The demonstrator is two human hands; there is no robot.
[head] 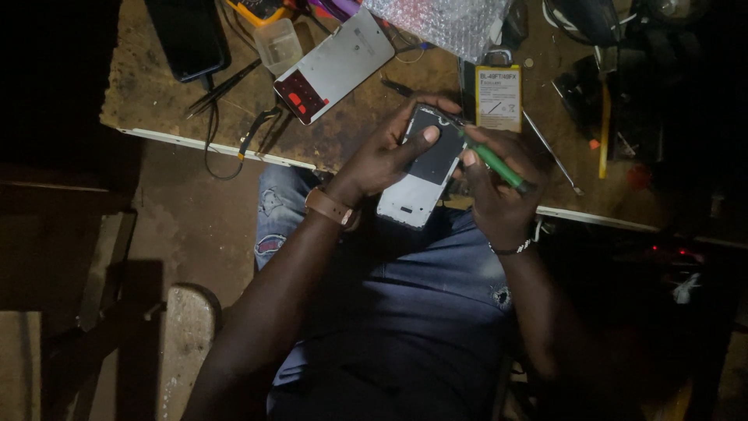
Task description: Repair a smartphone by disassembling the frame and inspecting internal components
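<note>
dark shirt and torn jeans fill the near part of the view, the person seated at the bench edge. left wrist carries a brown-strapped watch; right wrist a thin bracelet. left hand is wrapped around an opened phone, fingers curled over its top edge and thumb pressed flat on the dark inner panel, so the grip is closed on the phone. the phone is held tilted just above the bench edge, between the two hands, pale lower frame pointing toward the lap. right hand pinches a green-handled screwdriver between thumb and fingers, the tip lying at the phone's upper right corner; whether the tip actually touches a screw cannot be told. just beyond the hands, a battery with a yellow label lies flat on the bench. left of it, a second phone frame, silver with a dark patch and red spots, lies on a slant. nearby sit black tweezers and a small clear plastic box. farther back, a dark phone at far left and bubble wrap at the top edge. the right side of the bench is dim; tools there are hard to make out.
</note>
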